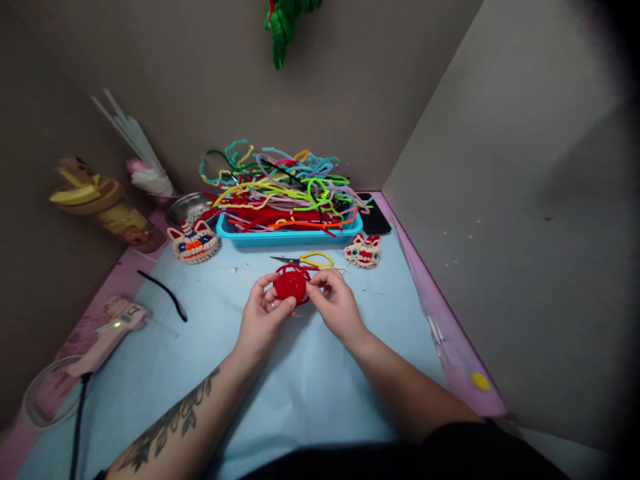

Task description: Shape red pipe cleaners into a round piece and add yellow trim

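Note:
My left hand [263,312] is closed on the left side of a red pipe-cleaner coil [290,285], thumb in front and fingers behind. The coil is a round, flat spiral with loose loops around its rim. At its right edge, the thumb and fingertips of my right hand [334,300] are pinched together on the red strand. Just beyond the coil lie scissors [316,259] with yellow handles. A cream, red-eared animal head [363,252] stands to the right, and a bigger one with blue and orange parts [195,243] to the left.
A blue tray [290,238] heaped with colourful pipe cleaners stands at the back, with a metal bowl [187,205] and a dark phone [375,217] beside it. A pink glue gun [113,333] with its cable lies at the left. Walls border the table.

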A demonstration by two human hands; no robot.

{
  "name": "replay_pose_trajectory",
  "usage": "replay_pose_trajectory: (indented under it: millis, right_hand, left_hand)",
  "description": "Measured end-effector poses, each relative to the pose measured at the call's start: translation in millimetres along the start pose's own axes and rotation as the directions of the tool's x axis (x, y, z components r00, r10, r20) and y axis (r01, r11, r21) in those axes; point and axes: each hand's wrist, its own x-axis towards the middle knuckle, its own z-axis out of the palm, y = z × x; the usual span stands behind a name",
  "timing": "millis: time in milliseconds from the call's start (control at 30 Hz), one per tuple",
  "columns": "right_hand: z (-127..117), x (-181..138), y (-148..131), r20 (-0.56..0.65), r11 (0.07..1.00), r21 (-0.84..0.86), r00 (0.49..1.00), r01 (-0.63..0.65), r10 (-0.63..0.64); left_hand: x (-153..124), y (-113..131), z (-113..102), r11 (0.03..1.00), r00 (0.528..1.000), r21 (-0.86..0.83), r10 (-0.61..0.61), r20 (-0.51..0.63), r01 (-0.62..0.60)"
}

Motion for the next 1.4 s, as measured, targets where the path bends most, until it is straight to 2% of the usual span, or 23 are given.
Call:
replay_pose_trajectory:
  millis: [133, 267, 467, 667, 833, 1000, 1133, 1400]
  right_hand:
    - [-2, -1, 0, -0.011, 0.979, -0.110, 0.985, 0.173, -0.175]
    - [-2, -4, 2, 0.003, 0.897, -0.248, 0.926, 0.367, -0.378]
    - [0, -8, 7, -0.032, 0.858, -0.321, 0.901, 0.400, -0.432]
    - [-1, -8, 6, -0.069, 0.873, -0.342, 0.917, 0.348, -0.393]
    - [1, -7, 5, -0.071, 0.899, -0.316, 0.937, 0.304, -0.342]
    - [2, -3, 9, 0.002, 0.983, -0.113, 0.990, 0.143, -0.143]
    - [1, 2, 14, 0.067, 1.000, 0.020, 0.998, 0.010, -0.011]
    - [0, 2, 15, 0.079, 0.995, 0.080, 0.995, -0.067, 0.061]
  left_hand:
    - [0, 2, 1, 0.999, 0.999, -0.023, -0.045, -0.009, 0.045]
    - [0, 5, 1, 0.992, 0.995, -0.086, -0.093, -0.028, 0.090]
    - [2, 5, 0, 0.981, 0.990, -0.136, -0.139, -0.015, 0.135]
    - [0, 5, 3, 0.975, 0.981, -0.106, -0.196, 0.009, 0.195]
    - [0, 2, 2, 0.977, 0.982, -0.096, -0.187, 0.018, 0.188]
    - [2, -5, -2, 0.997, 0.997, 0.002, -0.077, 0.020, 0.077]
    - [4, -8, -6, 0.995, 1.000, 0.096, 0.001, 0.025, -0.004]
    - [2, -3, -4, 0.978, 0.996, 0.191, 0.084, -0.026, -0.078]
